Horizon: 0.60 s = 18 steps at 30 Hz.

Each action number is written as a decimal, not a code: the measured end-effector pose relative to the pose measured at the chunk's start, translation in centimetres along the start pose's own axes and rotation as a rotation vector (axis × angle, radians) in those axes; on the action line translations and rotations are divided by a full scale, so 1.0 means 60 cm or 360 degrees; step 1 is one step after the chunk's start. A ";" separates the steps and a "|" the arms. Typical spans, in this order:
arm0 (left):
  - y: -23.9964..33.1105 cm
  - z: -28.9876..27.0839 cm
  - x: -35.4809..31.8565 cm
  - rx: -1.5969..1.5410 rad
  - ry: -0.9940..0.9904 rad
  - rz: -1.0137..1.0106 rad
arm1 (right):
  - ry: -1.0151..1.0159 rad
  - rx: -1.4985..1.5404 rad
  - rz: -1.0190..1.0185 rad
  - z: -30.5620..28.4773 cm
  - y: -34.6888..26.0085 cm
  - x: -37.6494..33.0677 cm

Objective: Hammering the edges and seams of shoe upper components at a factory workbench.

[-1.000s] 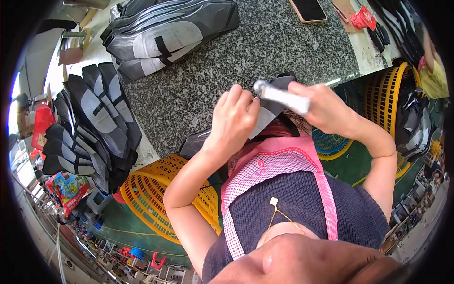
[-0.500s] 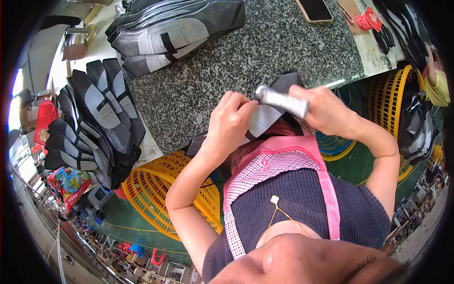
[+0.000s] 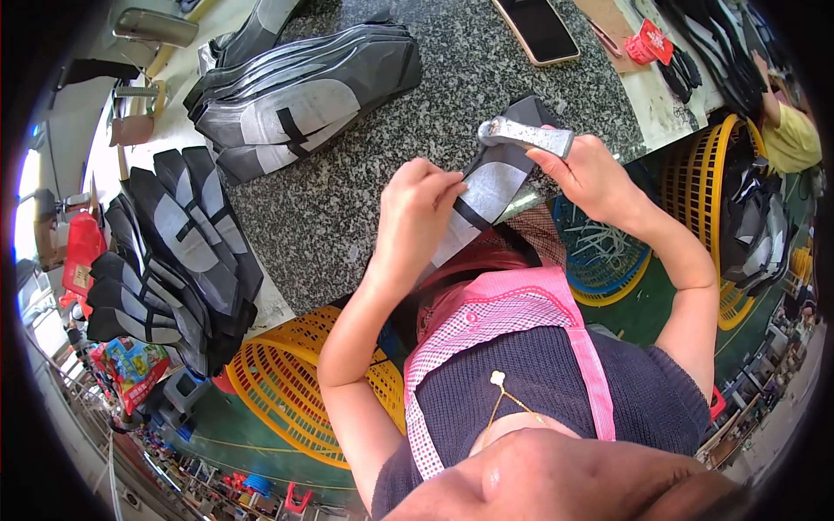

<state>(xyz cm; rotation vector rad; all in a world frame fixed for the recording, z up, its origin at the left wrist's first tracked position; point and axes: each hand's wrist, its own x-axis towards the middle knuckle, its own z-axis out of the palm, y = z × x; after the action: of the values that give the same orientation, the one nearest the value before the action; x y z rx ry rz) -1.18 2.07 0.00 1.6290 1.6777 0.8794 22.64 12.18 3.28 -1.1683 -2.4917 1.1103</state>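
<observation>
Nr tbl edge (image 3: 621,146): hammer (image 3: 526,135) in RH (image 3: 596,179)

Top (image 3: 469,365): dk navy rib knit, short-slv
Apron (image 3: 486,318): pink, part checked, red-stitched
L strap (image 3: 422,438): checked
R strap (image 3: 595,378): pink, fine stripes
Necklace (image 3: 523,405): gold chain, wht clover pendant (image 3: 497,378)

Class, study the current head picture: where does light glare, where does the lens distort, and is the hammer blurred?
In the head view, part of the left rim washes out to white, and a glint lies on the near edge of the table; in the same head view, surroundings bend toward the rim and corners go black; in the head view, the hammer looks fairly sharp.
</observation>
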 end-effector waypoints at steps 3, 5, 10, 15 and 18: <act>-0.001 0.005 -0.013 0.0347 0.0140 0.0386 | 0.0118 0.0103 -0.0078 -0.017 -0.021 -0.004; 0.004 0.006 -0.012 0.0526 0.0043 0.0478 | 0.0255 0.0460 -0.0119 -0.006 -0.042 -0.021; 0.012 0.011 -0.016 0.0744 0.0058 0.0535 | 0.0023 0.0084 -0.0109 0.001 -0.026 -0.015; 0.003 -0.003 -0.020 0.0389 0.0105 0.0289 | -0.0163 -0.0042 -0.0002 0.023 -0.039 -0.020; -0.003 -0.027 -0.030 -0.0101 0.0022 -0.0144 | -0.0077 0.0011 -0.0060 0.029 -0.023 -0.015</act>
<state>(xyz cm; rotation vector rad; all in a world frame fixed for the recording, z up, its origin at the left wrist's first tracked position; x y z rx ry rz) -2.56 0.22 0.77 1.4963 1.7017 0.8917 21.64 9.99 3.13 -1.1011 -2.5324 1.1499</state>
